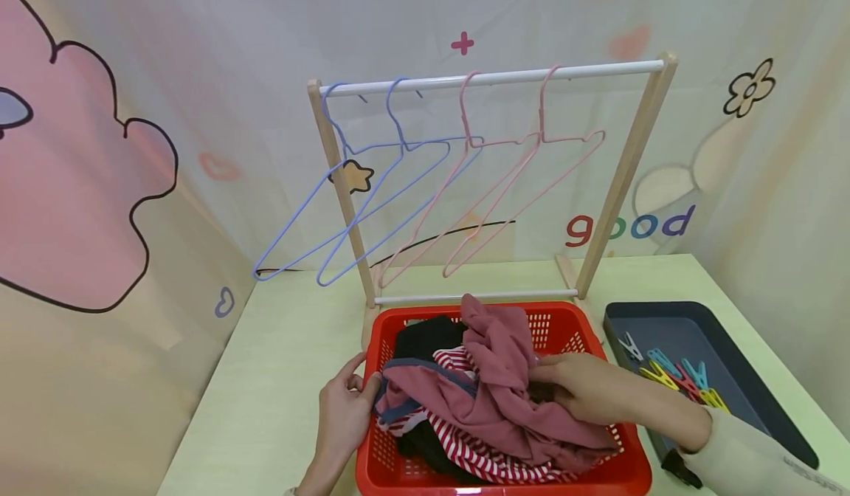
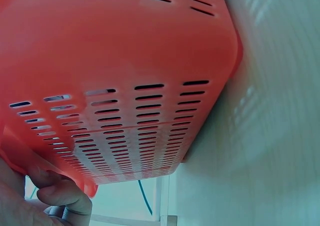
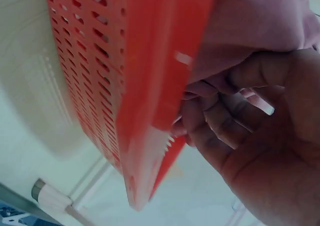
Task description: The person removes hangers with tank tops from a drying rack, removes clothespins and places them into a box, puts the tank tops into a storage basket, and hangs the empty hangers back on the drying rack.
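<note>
A red plastic basket [image 1: 636, 468] with perforated walls is heaped with clothes. My left hand [image 1: 342, 416] grips the basket's left rim, its thumb on the inner side; the left wrist view shows the curled fingers [image 2: 67, 198] by the rim. On top of the heap lies a dusty-pink garment [image 1: 498, 389] with dark blue trim at its left part. My right hand [image 1: 581, 385] reaches in at the right side and pinches a fold of this pink cloth [image 3: 235, 28] between thumb and fingers. Beneath it show a red-and-white striped cloth [image 1: 465, 452] and black cloth [image 1: 430, 337].
Behind the basket stands a rack with a white bar [image 1: 598, 71] and wooden posts. Two blue hangers [image 1: 372, 219] and two pink hangers [image 1: 491, 186] hang there. A dark tray [image 1: 750, 400] with several coloured clothespins [image 1: 690, 381] is at the right.
</note>
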Motion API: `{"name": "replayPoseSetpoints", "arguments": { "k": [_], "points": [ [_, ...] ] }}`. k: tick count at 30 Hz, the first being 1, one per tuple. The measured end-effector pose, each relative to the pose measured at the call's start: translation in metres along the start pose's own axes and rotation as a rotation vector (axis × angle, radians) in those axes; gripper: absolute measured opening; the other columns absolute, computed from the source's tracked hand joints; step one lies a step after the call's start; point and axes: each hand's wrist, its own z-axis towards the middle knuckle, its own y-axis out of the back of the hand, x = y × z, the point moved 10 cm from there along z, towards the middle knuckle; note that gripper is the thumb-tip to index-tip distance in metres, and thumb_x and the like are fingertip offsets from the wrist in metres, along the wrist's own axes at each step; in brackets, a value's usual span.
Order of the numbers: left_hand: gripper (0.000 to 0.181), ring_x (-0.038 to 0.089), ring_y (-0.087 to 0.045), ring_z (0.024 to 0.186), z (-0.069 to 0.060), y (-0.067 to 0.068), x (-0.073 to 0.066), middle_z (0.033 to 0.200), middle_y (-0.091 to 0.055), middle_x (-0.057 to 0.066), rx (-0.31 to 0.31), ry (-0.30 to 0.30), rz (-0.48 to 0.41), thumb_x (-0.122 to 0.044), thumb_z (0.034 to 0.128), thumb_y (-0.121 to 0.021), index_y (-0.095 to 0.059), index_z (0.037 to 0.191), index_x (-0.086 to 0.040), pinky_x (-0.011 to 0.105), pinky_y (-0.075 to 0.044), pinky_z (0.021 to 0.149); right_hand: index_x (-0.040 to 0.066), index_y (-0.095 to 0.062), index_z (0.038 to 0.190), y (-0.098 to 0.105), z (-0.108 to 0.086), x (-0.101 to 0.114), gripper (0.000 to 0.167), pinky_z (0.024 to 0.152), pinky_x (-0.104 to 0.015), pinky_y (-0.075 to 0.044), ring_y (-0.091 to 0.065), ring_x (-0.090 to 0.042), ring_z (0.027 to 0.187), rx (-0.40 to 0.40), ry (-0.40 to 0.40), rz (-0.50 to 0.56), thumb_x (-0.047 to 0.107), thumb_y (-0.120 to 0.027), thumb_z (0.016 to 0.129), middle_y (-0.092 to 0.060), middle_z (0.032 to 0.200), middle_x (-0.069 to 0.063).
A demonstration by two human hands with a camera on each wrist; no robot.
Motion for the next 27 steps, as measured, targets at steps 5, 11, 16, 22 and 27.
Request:
{"name": "replayPoseSetpoints", "arguments": {
  "k": [5, 11, 16, 22, 27],
  "points": [
    [0.045, 0.014, -0.048, 0.042, 0.000, 0.001, 0.002, 0.066, -0.053, 0.005, -0.006, 0.002, 0.004, -0.019, 0.0926, -0.065, -0.057, 0.136, -0.010, 0.024, -0.050, 0.047, 0.026, -0.064, 0.128, 0.020, -0.019, -0.002, 0.038, 0.081, -0.031, -0.057, -0.061, -0.003, 0.094, -0.145, -0.042, 0.005, 0.015, -0.066, 0.091, -0.067, 0.109, 0.013],
    [0.045, 0.014, -0.050, 0.042, 0.000, -0.001, 0.002, 0.066, -0.053, 0.005, 0.006, -0.005, -0.006, -0.019, 0.0927, -0.065, -0.056, 0.136, -0.009, 0.024, -0.051, 0.047, 0.025, -0.068, 0.119, 0.033, -0.048, -0.015, 0.034, 0.080, -0.035, -0.059, -0.065, -0.010, 0.099, -0.387, -0.162, 0.038, 0.013, -0.071, 0.088, -0.068, 0.111, 0.010],
    [0.045, 0.014, -0.049, 0.042, 0.001, 0.001, 0.001, 0.066, -0.052, 0.005, 0.001, -0.002, -0.002, -0.019, 0.0926, -0.065, -0.057, 0.136, -0.010, 0.023, -0.050, 0.046, 0.018, -0.069, 0.116, 0.034, -0.064, -0.032, 0.035, 0.084, -0.049, -0.057, -0.065, -0.026, 0.107, -0.565, -0.272, 0.036, 0.005, -0.073, 0.083, -0.067, 0.117, -0.002],
    [0.046, 0.014, -0.050, 0.043, 0.001, -0.001, 0.002, 0.067, -0.052, 0.005, 0.013, 0.007, -0.009, -0.019, 0.0928, -0.064, -0.056, 0.137, -0.009, 0.023, -0.051, 0.048, 0.004, -0.055, 0.134, 0.017, -0.074, -0.057, 0.050, 0.088, -0.060, -0.052, -0.056, -0.044, 0.119, -0.583, -0.441, 0.113, 0.008, -0.070, 0.086, -0.052, 0.138, -0.022],
    [0.046, 0.015, -0.050, 0.043, 0.002, -0.001, 0.001, 0.068, -0.052, 0.005, 0.019, 0.004, -0.001, -0.019, 0.0929, -0.065, -0.055, 0.137, -0.009, 0.023, -0.051, 0.048, -0.001, -0.047, 0.139, 0.002, -0.078, -0.073, 0.055, 0.082, -0.053, -0.056, -0.058, -0.045, 0.115, -0.558, -0.540, 0.167, 0.011, -0.067, 0.088, -0.046, 0.141, -0.026]
  ]
}}
